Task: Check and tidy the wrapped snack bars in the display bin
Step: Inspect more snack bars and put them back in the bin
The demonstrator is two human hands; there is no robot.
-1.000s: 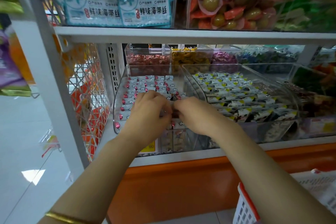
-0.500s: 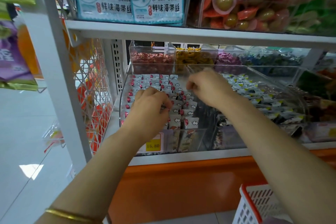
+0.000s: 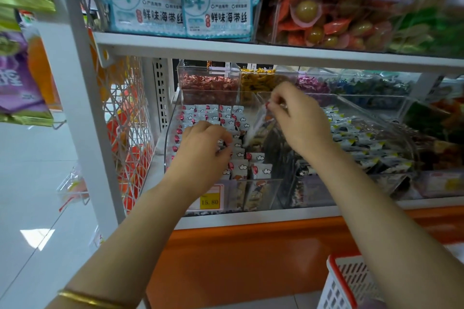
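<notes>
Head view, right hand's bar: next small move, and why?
Probably lower the snack bar into the dark gap under it in the display bin, upright like the other bars. The right hand pinches it by the top end, tilted above them, while the left hand lies with curled fingers on those beside that gap.

Bright, even light; soft blur, wide-angle bending at edges.

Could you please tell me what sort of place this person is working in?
Most likely a shop's snack aisle: a yellow 15.80 price tag on the clear display bin of wrapped snack bars, seaweed packets on the shelf above, and a red-rimmed shopping basket below.
</notes>
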